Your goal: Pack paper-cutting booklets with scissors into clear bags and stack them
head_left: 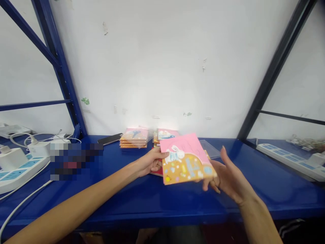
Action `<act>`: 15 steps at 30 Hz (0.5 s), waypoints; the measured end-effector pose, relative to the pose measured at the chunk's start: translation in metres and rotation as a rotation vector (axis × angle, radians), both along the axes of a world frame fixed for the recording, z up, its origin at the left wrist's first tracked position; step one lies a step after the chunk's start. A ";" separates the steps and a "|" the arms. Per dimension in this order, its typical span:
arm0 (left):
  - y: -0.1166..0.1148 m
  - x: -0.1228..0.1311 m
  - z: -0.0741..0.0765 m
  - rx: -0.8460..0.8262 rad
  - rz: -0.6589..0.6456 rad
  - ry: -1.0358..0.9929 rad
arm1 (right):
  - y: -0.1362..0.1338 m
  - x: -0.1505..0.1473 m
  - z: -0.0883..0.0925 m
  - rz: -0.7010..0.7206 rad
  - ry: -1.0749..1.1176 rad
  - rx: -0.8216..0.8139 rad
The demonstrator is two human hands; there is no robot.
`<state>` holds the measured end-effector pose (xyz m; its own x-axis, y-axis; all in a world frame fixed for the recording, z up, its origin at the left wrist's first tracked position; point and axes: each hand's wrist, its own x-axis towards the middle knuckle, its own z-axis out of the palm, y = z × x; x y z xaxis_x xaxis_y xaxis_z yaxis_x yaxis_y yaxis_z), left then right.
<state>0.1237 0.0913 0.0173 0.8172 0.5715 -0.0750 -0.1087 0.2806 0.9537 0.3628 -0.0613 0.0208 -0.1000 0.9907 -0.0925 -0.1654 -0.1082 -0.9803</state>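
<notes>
A square pink and orange booklet [186, 161] with a white rabbit picture is held tilted over the table. My left hand [152, 161] pinches its left edge, thumb on top and fingers curled beneath. At the lower right corner is my right hand [225, 181], thumb raised and fingers spread, some partly under the booklet; it is not gripping. Beneath the booklet a red item [156, 172] shows a little, mostly hidden. A clear plastic sleeve [212, 149] lies behind the booklet, on the right.
Two stacks of similar booklets, a left stack [134, 137] and a right stack [167, 133], stand by the wall. A dark phone [109, 139] lies left of them. Power strips [22, 169] with white cables are at left, another strip [289, 161] at right. Blue posts frame the blue table [122, 200].
</notes>
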 end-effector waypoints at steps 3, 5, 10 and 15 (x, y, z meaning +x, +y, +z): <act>-0.001 0.003 -0.006 -0.073 0.115 -0.069 | -0.002 -0.008 0.005 -0.049 -0.238 -0.002; -0.002 0.003 -0.008 -0.101 0.128 -0.052 | 0.000 -0.016 0.006 -0.143 -0.390 -0.013; -0.003 0.001 -0.006 -0.054 0.023 0.001 | 0.007 -0.021 0.010 -0.362 -0.383 0.039; -0.009 0.002 -0.001 0.076 -0.233 0.137 | -0.003 -0.006 0.013 -0.493 -0.402 0.050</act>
